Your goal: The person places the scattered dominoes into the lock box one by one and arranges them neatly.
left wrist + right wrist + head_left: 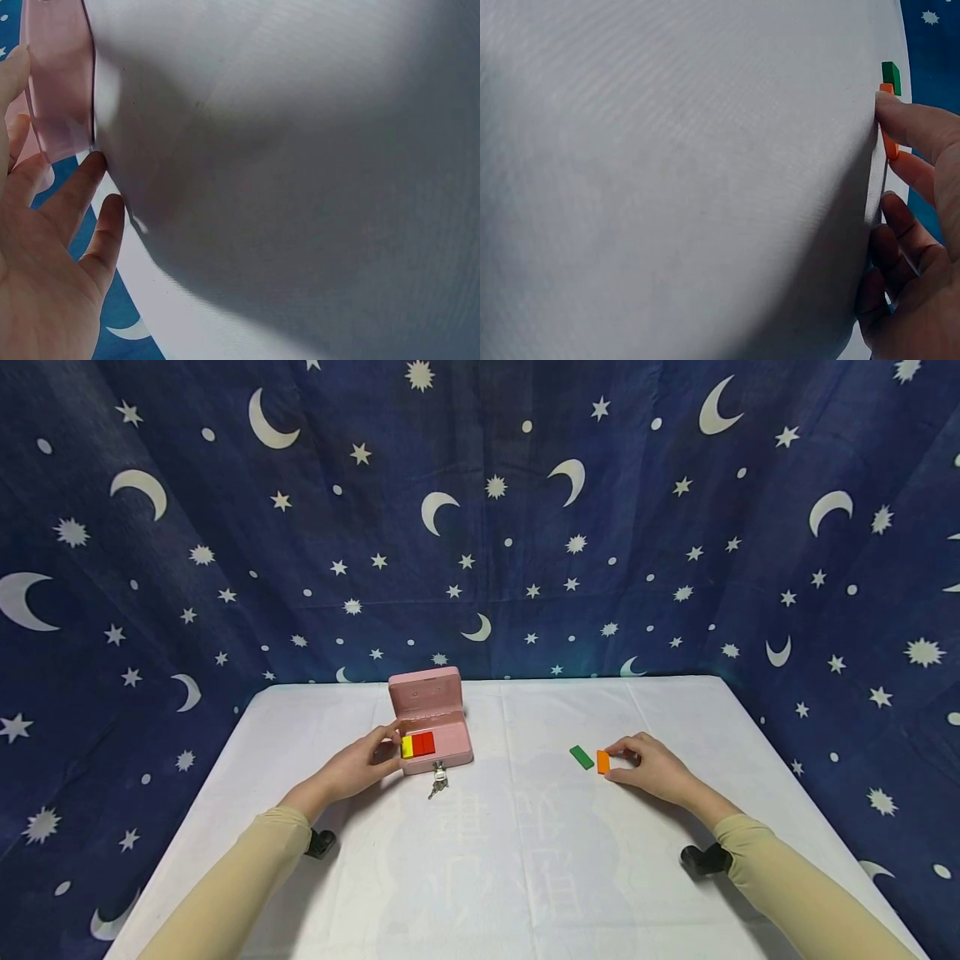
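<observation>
A pink cash box [454, 742] stands with its lid raised on the table. Inside, a yellow block [407, 747] lies at the left beside red blocks [423, 743]. My left hand [362, 766] touches the left side of the box, thumb near the front corner and a finger near the hinge; its other fingers stretch out loosely in the left wrist view. Between thumb and fingers my right hand [654, 768] pinches an orange block [603, 762]. Just left of that, a green block [581, 757] lies on the cloth.
Keys [438, 785] hang from the lock at the front of the box. White cloth covers the table [517, 868]. A dark blue curtain [510, 568] with moons and stars rises behind it and along both sides.
</observation>
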Demonstrator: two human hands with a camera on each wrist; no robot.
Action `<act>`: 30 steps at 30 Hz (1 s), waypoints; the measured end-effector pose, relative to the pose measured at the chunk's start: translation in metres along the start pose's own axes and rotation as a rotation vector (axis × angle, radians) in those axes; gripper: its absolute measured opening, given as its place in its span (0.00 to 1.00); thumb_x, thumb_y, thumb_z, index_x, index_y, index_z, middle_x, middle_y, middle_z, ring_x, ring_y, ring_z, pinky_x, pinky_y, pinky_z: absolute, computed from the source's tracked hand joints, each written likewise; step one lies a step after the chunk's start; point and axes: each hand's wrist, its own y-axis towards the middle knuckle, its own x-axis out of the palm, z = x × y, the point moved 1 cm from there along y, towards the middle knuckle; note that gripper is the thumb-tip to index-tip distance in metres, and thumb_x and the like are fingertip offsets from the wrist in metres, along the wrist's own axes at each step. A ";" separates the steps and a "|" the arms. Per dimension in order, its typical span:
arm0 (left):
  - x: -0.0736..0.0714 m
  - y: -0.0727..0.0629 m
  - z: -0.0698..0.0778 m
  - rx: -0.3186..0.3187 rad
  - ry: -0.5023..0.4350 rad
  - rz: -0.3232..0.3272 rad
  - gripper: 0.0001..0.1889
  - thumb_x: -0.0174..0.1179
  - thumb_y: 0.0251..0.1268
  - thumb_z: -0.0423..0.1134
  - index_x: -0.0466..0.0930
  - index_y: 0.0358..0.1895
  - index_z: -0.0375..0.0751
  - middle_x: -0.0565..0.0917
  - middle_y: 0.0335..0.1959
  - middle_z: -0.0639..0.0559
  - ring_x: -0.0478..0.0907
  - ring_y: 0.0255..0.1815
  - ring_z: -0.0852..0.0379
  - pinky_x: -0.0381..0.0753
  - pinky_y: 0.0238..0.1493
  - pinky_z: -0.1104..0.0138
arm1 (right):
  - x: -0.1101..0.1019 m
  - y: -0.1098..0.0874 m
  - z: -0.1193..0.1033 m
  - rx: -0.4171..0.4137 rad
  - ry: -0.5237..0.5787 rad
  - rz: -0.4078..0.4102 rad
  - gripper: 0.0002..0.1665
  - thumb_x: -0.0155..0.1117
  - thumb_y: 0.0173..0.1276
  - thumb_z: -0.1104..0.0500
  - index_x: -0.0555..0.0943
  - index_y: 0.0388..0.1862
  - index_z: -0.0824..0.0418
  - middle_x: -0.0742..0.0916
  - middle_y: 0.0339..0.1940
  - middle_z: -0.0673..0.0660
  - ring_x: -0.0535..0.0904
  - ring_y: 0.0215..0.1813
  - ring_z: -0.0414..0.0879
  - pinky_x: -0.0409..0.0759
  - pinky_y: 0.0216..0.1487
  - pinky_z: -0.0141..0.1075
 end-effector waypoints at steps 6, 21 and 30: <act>0.000 -0.001 0.000 -0.001 0.005 0.000 0.23 0.65 0.69 0.55 0.70 0.56 0.48 0.56 0.82 0.50 0.67 0.74 0.43 0.62 0.73 0.43 | 0.000 0.002 -0.001 0.001 0.012 -0.004 0.26 0.78 0.61 0.48 0.85 0.54 0.57 0.81 0.44 0.54 0.73 0.45 0.49 0.74 0.47 0.42; 0.001 0.000 -0.001 -0.009 -0.002 -0.005 0.23 0.66 0.68 0.55 0.70 0.56 0.49 0.57 0.81 0.50 0.68 0.73 0.43 0.62 0.73 0.43 | -0.010 0.012 -0.011 -0.030 -0.045 0.010 0.25 0.78 0.60 0.48 0.84 0.52 0.58 0.79 0.33 0.50 0.71 0.38 0.47 0.67 0.38 0.41; 0.000 0.001 -0.001 -0.009 -0.006 -0.006 0.23 0.66 0.68 0.55 0.70 0.56 0.48 0.57 0.82 0.50 0.68 0.74 0.43 0.62 0.73 0.44 | -0.013 0.030 -0.035 -0.067 -0.042 0.035 0.23 0.76 0.61 0.48 0.84 0.54 0.54 0.79 0.35 0.49 0.71 0.38 0.48 0.69 0.36 0.40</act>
